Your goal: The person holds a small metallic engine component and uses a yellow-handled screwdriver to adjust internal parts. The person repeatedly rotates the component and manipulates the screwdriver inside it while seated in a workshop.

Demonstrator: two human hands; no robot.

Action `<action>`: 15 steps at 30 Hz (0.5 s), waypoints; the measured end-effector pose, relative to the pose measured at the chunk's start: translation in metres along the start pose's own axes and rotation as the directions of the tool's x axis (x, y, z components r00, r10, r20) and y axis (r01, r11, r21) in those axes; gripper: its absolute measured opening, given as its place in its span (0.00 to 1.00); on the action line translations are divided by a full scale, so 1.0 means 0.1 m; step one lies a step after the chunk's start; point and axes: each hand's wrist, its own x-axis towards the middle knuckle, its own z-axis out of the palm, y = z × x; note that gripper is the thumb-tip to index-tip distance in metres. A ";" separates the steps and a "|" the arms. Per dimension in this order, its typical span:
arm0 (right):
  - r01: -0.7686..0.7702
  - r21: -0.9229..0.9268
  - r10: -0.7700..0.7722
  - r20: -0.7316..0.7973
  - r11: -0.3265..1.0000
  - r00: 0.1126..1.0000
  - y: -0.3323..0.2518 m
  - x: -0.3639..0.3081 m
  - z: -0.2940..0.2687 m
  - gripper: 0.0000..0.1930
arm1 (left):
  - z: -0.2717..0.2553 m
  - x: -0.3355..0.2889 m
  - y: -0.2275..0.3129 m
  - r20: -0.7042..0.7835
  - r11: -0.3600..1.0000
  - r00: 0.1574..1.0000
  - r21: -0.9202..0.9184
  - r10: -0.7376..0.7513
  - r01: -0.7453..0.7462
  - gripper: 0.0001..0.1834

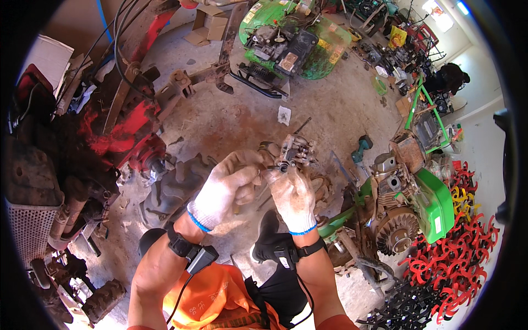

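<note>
In front of me my right hand [292, 198], in a white work glove soiled at the fingers, holds up a small metal carburetor [298, 149] with several levers and fittings. My left hand [226, 184], gloved the same way, comes in from the left with its fingertips closed in a pinch beside the carburetor. A small dark part shows between the fingertips and the carburetor's side; what it is I cannot make out. Both hands are above the concrete floor.
Right of my hands stands an engine with a finned flywheel [397, 230] and green cover [434, 206]; a teal power tool [362, 148] lies beyond. Red machinery [124, 132] crowds the left. A green machine [286, 49] stands ahead. Red curved blades [456, 258] are heaped at lower right.
</note>
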 end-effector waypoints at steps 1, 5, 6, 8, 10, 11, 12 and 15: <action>0.034 -0.115 -0.030 0.034 0.993 0.999 0.00 0.00 -0.03 0.32 | 0.00 0.00 0.00 0.028 1.000 1.000 0.001 0.010 -0.010 0.08; 0.102 -0.182 -0.088 0.085 0.978 0.993 0.01 -0.05 -0.08 0.31 | -0.02 0.00 -0.04 0.027 0.998 1.000 0.059 -0.002 0.000 0.09; 0.061 -0.096 -0.058 0.036 0.994 0.998 0.01 -0.06 -0.09 0.31 | -0.03 0.00 -0.04 0.022 0.997 1.000 0.072 -0.016 0.014 0.10; 0.027 -0.052 -0.029 -0.046 0.998 0.999 -0.01 -0.08 -0.09 0.31 | -0.04 0.00 -0.04 0.025 0.996 0.998 0.076 -0.053 0.051 0.11; 0.012 -0.129 -0.021 -0.069 0.992 0.997 -0.02 -0.10 -0.09 0.31 | -0.05 -0.01 -0.03 0.013 0.991 0.992 0.043 -0.125 0.124 0.12; 0.005 -0.144 -0.015 -0.070 0.990 0.997 -0.02 -0.11 -0.10 0.31 | -0.04 -0.01 -0.02 0.046 0.991 0.991 0.065 -0.122 0.119 0.12; -0.002 -0.159 -0.009 -0.070 0.987 0.997 -0.02 -0.12 -0.12 0.31 | -0.03 -0.01 -0.02 0.049 0.988 0.988 0.071 -0.144 0.140 0.13; 0.045 -0.569 -0.061 -0.010 0.821 0.998 -0.01 -0.13 -0.21 0.33 | 0.00 -0.03 -0.02 0.053 0.981 0.982 0.086 -0.181 0.176 0.14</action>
